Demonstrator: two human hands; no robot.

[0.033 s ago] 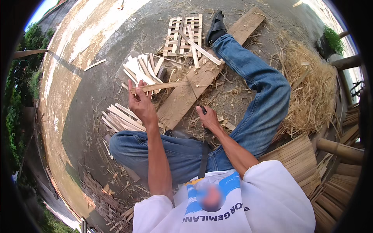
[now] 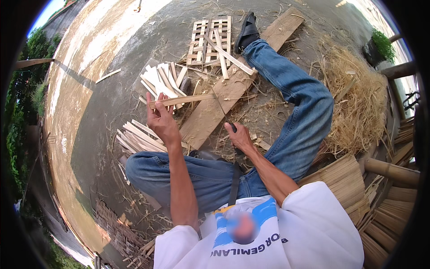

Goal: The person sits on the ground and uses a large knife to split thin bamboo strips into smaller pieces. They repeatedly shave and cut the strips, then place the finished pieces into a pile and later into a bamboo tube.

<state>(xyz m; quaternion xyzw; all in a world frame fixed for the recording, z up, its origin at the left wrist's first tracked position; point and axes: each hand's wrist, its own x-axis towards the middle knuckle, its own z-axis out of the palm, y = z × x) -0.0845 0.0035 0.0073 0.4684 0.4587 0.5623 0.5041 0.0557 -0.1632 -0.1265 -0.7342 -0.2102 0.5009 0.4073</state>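
Observation:
My left hand [image 2: 164, 121] is closed round the near end of a pale bamboo strip [image 2: 188, 99], which points to the right above a wooden plank [image 2: 224, 98]. Its far end meets the thin blade of a knife [image 2: 220, 105]. The black handle of that knife is gripped in my right hand [image 2: 241, 136], above the space between my legs. Just beyond my left hand lies a fan of split bamboo strips [image 2: 162, 80]. Another bundle of strips [image 2: 139, 136] rests beside my left knee.
A woven bamboo lattice [image 2: 198, 44] with loose strips across it lies beyond the plank. My sandalled foot [image 2: 249, 33] is beside the plank's far part. To the right are a heap of shavings [image 2: 358, 98], a slatted bamboo panel [image 2: 342, 184] and a bamboo pole [image 2: 392, 170].

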